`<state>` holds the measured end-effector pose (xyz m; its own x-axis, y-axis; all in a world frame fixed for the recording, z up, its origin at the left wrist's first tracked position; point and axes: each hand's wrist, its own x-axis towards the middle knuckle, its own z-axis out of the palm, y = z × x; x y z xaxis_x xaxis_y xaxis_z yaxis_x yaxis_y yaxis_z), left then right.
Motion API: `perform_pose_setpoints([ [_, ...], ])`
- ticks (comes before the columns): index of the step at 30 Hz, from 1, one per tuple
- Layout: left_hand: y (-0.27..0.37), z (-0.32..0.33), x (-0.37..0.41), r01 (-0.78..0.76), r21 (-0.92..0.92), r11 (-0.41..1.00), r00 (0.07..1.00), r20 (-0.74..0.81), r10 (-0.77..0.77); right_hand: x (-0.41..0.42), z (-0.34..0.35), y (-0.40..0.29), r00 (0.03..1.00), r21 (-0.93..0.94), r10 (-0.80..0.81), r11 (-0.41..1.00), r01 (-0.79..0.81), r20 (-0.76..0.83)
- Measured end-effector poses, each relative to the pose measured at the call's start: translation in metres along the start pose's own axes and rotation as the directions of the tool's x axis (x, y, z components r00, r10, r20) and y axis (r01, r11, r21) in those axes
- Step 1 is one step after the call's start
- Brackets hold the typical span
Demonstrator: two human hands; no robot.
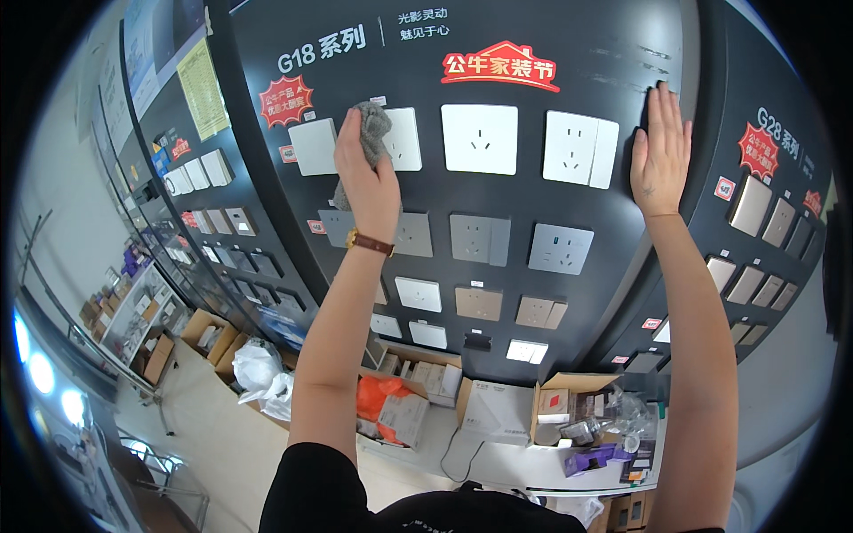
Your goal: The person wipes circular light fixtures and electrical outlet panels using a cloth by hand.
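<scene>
My left hand (pixel 368 176) presses a grey cloth (pixel 376 128) against a dark display board (pixel 413 190). The cloth sits between a blank white wall plate (pixel 313 148) and a white wall socket (pixel 404 140), lapping over part of each. Below the hand, grey plates are partly hidden by my wrist. My right hand (pixel 661 153) lies flat near the board's right edge, fingers pointing up and holding nothing. To its left is a white socket with a side switch (pixel 580 150); a larger white socket (pixel 480 140) is mid-row. Pale smears (pixel 653 58) mark the board above my right fingertips.
Rows of sockets and switches cover the lower board. Beneath stand open cartons, one with an orange plastic bag (pixel 378 400), another with mixed packages (pixel 586 416), on a white ledge (pixel 506 460). A black cable (pixel 448 460) hangs there. Another display panel (pixel 766 200) adjoins at right.
</scene>
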<state>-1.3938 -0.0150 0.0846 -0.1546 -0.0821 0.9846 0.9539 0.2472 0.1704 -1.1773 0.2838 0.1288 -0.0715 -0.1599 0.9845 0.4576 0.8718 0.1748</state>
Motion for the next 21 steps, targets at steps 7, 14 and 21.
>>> perform_pose_setpoints([
  [7, 0.011, 0.013, -0.039, -0.319, 0.125, 0.939, 0.909, 0.321, 0.266, 0.002, -0.005, -0.003, 0.997, 0.029, -0.059, 0.998, 0.058, 0.047],
  [14, -0.017, 0.002, -0.019, -0.001, 0.079, 0.997, 0.999, 0.041, -0.003, 0.004, -0.005, -0.002, 0.998, 0.040, -0.059, 0.998, 0.058, 0.029],
  [21, -0.012, -0.023, -0.036, -0.340, 0.003, 0.940, 0.852, 0.425, 0.307, 0.003, -0.004, -0.001, 0.998, 0.037, -0.052, 0.998, 0.051, 0.030],
])
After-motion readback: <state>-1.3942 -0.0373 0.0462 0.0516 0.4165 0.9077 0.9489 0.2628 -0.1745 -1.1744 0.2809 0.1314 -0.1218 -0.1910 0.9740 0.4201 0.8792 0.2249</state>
